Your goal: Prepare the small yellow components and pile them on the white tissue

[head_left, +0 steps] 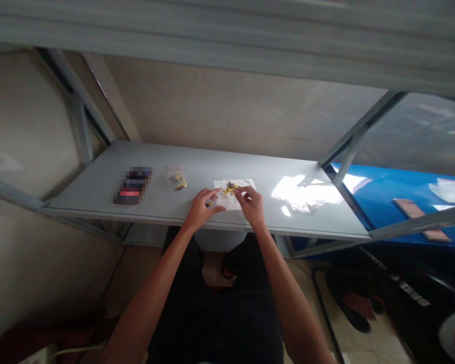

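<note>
Yellow and dark pieces (229,191), small and loose, lie heaped on a sheet of white paper (231,203) at the near middle of the grey table (227,164), between my two hands. My right hand (252,205) has thumb and fingertips drawn close together at the heap's right side; whether a piece is pinched there I cannot tell. My left hand (203,207) curves at the paper's left edge, thumb and forefinger apart, gripping nothing that I can make out. For good handling, I judge that a light fingertip pinch at the margin of the heap suits bits this small, with the left fingers resting on the paper against slipping; a broad sweep could scatter them. Farther left lie clear bags (176,174) with yellow contents, then a dark box (132,186) whose face, red band included, is pixelated beyond reading. At the near right, a black object (402,283) bears white lettering, too blurred for me to read; no brand is legible.
</note>
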A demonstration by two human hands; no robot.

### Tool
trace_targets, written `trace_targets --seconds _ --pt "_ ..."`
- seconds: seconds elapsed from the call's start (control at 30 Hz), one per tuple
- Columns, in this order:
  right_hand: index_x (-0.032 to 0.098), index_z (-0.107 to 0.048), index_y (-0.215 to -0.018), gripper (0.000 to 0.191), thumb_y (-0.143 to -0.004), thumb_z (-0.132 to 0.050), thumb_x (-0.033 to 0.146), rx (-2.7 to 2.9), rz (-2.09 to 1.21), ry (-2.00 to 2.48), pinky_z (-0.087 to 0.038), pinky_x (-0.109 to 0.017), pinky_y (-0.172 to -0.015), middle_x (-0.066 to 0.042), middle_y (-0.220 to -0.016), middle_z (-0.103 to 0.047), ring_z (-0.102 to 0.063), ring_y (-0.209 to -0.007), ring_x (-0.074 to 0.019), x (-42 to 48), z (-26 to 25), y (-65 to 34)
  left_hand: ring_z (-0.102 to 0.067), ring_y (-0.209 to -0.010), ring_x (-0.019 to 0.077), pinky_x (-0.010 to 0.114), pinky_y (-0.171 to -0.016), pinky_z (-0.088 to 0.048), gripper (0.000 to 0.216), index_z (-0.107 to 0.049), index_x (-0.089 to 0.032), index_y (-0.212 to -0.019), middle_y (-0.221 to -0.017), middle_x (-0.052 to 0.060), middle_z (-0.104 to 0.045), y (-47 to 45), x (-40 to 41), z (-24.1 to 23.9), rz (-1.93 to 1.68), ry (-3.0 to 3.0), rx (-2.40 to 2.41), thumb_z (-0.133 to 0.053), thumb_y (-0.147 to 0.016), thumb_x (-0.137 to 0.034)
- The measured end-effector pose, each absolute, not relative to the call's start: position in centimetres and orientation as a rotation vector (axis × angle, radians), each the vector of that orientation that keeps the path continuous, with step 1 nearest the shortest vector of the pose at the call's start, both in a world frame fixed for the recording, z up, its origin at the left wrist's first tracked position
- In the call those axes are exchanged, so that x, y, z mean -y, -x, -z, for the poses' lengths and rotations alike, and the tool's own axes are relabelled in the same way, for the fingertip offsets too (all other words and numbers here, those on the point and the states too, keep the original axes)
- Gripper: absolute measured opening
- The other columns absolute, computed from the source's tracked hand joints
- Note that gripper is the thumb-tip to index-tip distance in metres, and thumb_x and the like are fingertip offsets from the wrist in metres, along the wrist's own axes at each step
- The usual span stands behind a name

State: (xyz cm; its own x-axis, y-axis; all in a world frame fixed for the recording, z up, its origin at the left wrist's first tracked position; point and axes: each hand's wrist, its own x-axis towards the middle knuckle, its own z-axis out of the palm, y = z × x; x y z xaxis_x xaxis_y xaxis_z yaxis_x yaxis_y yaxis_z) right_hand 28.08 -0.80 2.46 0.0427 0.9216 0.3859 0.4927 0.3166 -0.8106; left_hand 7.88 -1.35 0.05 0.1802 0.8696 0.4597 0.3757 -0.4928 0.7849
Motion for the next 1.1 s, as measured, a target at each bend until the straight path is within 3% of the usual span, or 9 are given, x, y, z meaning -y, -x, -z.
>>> trace_targets --seconds 0.17,0.4,0.53,0.8,1.1 --pt "0.021 -0.078 -0.089 0.019 -0.091 -0.068 0.038 1.726 -0.681 1.082 -0.046 -0.029 -0.062 -0.006 -0.097 -0.072 -0.052 -0.066 -0.0132 1.6 -3.7 -27.0 -0.061 -0.090 0.0184 0.029 -0.084 -0.052 0.064 -0.068 -0.020 -0.134 -0.098 0.004 -0.063 -7.8 1.2 -0.1 -1.278 -1.943 -1.142 -0.083 -0.080 -0.053" --pt "0.023 -0.082 -0.099 0.022 -0.092 -0.065 0.035 1.739 -0.666 1.159 -0.051 -0.030 -0.066 -0.008 -0.104 -0.072 -0.055 -0.067 -0.0138 1.3 -3.6 -27.1 -0.062 -0.089 0.0183 0.031 -0.086 -0.052 0.063 -0.069 -0.022 -0.132 -0.096 0.003 -0.063 -7.9 1.2 0.0 -1.307 -1.929 -1.146 -0.082 -0.080 -0.056" --pt "0.020 -0.081 -0.096 0.024 -0.093 -0.061 0.032 1.587 -0.495 1.358 -0.052 -0.032 -0.071 -0.008 -0.098 -0.075 -0.056 -0.065 -0.0150 0.4 -2.9 -28.5 -0.063 -0.090 0.0186 0.028 -0.081 -0.053 0.064 -0.069 -0.022 -0.131 -0.098 0.004 -0.064 -7.9 1.3 0.1 -1.320 -1.893 -1.190 -0.083 -0.079 -0.057" --pt "0.023 -0.080 -0.102 0.019 -0.093 -0.065 0.032 1.752 -0.259 1.829 -0.048 -0.033 -0.074 -0.009 -0.109 -0.073 -0.067 -0.086 -0.0226 -0.6 -1.4 -27.2 -0.063 -0.088 0.0181 0.029 -0.083 -0.052 0.065 -0.069 -0.022 -0.131 -0.095 0.003 -0.065 -7.8 1.0 0.4 -1.347 -1.920 -1.181 -0.082 -0.079 -0.057" --pt "0.021 -0.078 -0.095 0.020 -0.096 -0.059 0.026 1.748 -0.321 1.667 -0.049 -0.033 -0.081 -0.007 -0.102 -0.073 -0.065 -0.088 -0.0214 -0.2 -1.7 -27.3 -0.062 -0.087 0.0183 0.029 -0.084 -0.052 0.061 -0.069 -0.021 -0.131 -0.095 0.003 -0.065 -7.8 0.9 0.4 -1.322 -1.963 -1.200 -0.083 -0.081 -0.052"
